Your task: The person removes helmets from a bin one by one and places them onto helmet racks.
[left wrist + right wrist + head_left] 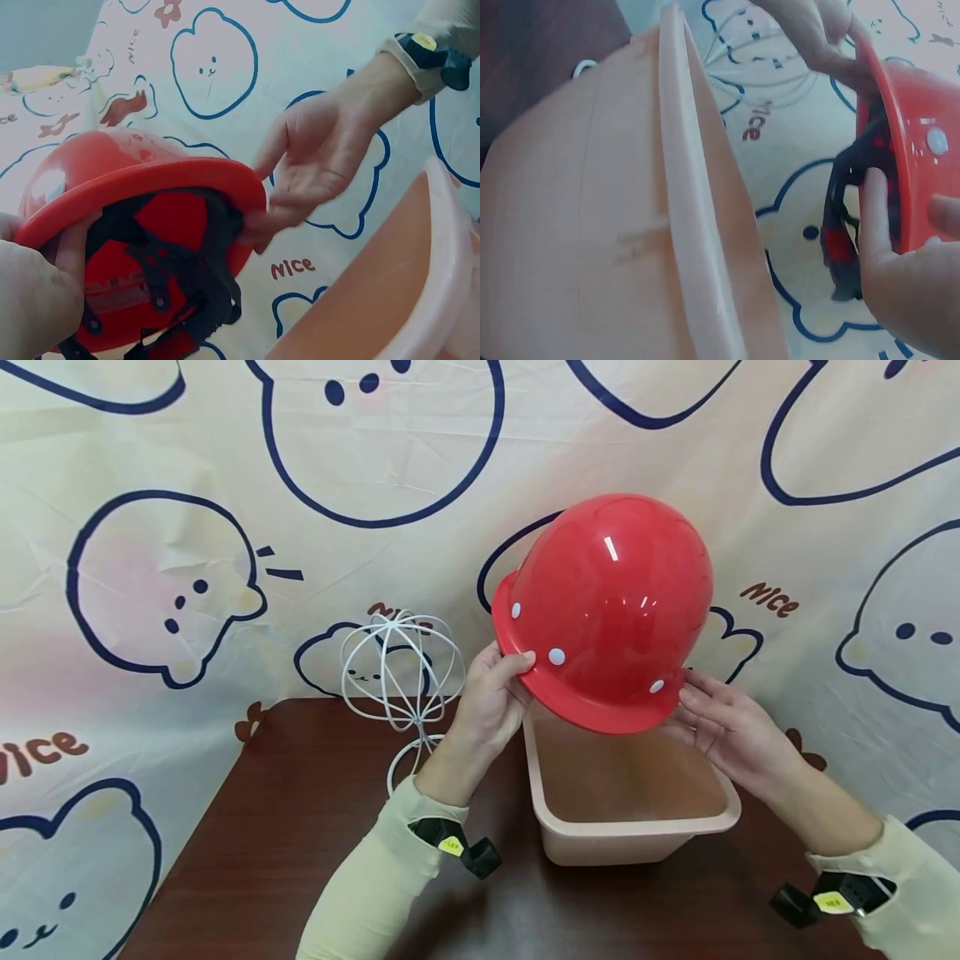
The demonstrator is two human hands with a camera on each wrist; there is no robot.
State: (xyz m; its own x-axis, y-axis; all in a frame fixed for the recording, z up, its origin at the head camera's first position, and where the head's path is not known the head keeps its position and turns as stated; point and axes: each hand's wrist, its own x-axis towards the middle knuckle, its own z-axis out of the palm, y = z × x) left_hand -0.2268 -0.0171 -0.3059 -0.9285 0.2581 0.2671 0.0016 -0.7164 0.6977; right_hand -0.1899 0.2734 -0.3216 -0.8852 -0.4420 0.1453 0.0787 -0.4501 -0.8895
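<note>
A red safety helmet [615, 602] with white round studs is held tilted in the air above a pale pink plastic bin [637, 828]. At its left rim my left hand [491, 697] grips it, thumb on the outside near a stud. My right hand [723, 722] is at the opposite rim. In the right wrist view one digit of the right hand [907, 277] lies inside the rim and another outside, pinching it. Black straps [217, 300] and a dark inner harness show in the helmet's underside in the left wrist view.
A white wire stand [405, 672] with a globe-shaped top stands on the dark brown table [300, 827], left of the bin and partly behind my left arm. A cartoon-printed cloth [150, 452] hangs behind and beside the table.
</note>
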